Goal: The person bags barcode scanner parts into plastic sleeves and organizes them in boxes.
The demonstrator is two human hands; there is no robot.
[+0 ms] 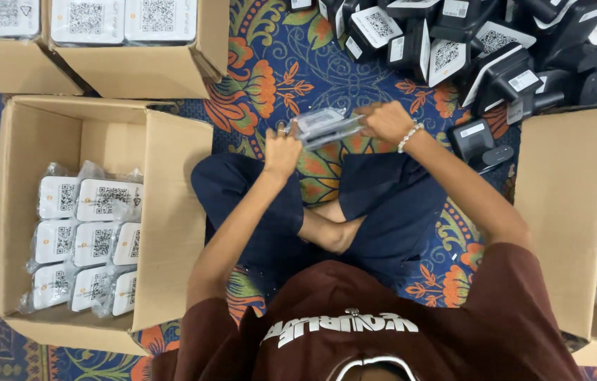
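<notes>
I sit cross-legged on a patterned carpet. Both hands hold one small device in a clear plastic bag [327, 127] above my knees. My left hand [282, 149] grips the bag's left end, with a ring on one finger. My right hand [387, 121], with a bead bracelet at the wrist, grips the right end. The device inside looks grey and dark through the plastic.
An open cardboard box [171, 212] at my left holds several bagged white devices [90, 243]. Two more boxes [150, 70] stand at the top left. A pile of black devices [496, 56] lies at the top right. Another box [559, 212] is at my right.
</notes>
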